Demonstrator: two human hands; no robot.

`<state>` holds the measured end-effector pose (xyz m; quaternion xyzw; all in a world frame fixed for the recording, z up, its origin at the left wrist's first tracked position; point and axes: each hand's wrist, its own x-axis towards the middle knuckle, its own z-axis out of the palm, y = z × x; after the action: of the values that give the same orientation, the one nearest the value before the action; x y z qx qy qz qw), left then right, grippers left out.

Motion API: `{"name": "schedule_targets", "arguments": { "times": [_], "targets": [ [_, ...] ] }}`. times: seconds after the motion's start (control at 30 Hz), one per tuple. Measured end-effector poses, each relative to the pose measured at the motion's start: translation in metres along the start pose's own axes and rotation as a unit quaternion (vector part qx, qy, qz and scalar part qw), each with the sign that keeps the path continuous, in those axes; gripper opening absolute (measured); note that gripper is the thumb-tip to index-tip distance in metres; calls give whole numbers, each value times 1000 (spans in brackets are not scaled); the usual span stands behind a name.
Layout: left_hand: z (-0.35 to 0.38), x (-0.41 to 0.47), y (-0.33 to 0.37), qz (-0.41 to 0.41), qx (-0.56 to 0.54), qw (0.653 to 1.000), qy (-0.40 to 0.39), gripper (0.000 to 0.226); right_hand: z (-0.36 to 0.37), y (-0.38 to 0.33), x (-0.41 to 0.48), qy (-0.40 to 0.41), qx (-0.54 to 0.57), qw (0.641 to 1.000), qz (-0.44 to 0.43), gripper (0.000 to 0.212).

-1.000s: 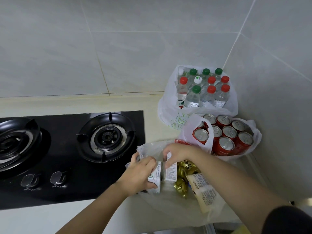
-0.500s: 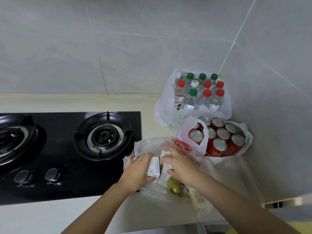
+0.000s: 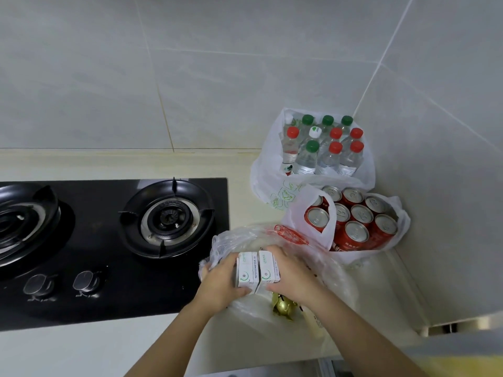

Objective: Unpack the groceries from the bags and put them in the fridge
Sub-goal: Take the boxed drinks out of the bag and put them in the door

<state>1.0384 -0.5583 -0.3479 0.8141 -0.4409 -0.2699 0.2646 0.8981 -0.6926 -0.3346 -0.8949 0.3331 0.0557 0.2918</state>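
Left hand (image 3: 220, 281) grips 1 small white cardboard carton (image 3: 246, 272); right hand (image 3: 294, 276) grips the matching second carton (image 3: 268, 269). Change: 0.5 s ago the 2 sat skewed; now squared, touching, above the crumpled clear plastic bag (image 3: 239, 238). Judgement: pair ready for the fridge, not in view. Gold foil-wrapped item (image 3: 283, 308) at 6 o'clock remains bagged. Red drink cans (image 3: 356, 232) at 2 o'clock, unpacked.
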Motion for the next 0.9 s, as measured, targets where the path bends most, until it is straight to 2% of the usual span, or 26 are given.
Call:
{"name": "schedule_targets", "arguments": {
  "times": [0.17, 0.27, 0.37, 0.5, 0.73, 0.9],
  "targets": [
    [1, 6, -2, -25, -23, 999, -22, 68, 2, 1, -1, 5, 20, 1000, -4, 63],
    [-4, 6, 6, -32, -24, 999, -5, 68, -6, 1, -5, 19, 50, 999, -4, 62],
    [-12, 7, 18, -21, -36, 999, 22, 68, -20, 2, -8, 43, 94, 995, 2, 74],
    [-36, 8, 37, -1, -90, 995, 44, 75, -50, -2, -6, 67, 170, 983, -32, 78],
    [-59, -21, 91, 53, -347, 928, 124, 71, -101, -18, -9, 33, 382, 913, -135, 75],
    [-54, -47, 112, 51, -405, 890, 206, 71, -119, -36, -7, -74, 438, 866, -230, 72]
  ]
}}
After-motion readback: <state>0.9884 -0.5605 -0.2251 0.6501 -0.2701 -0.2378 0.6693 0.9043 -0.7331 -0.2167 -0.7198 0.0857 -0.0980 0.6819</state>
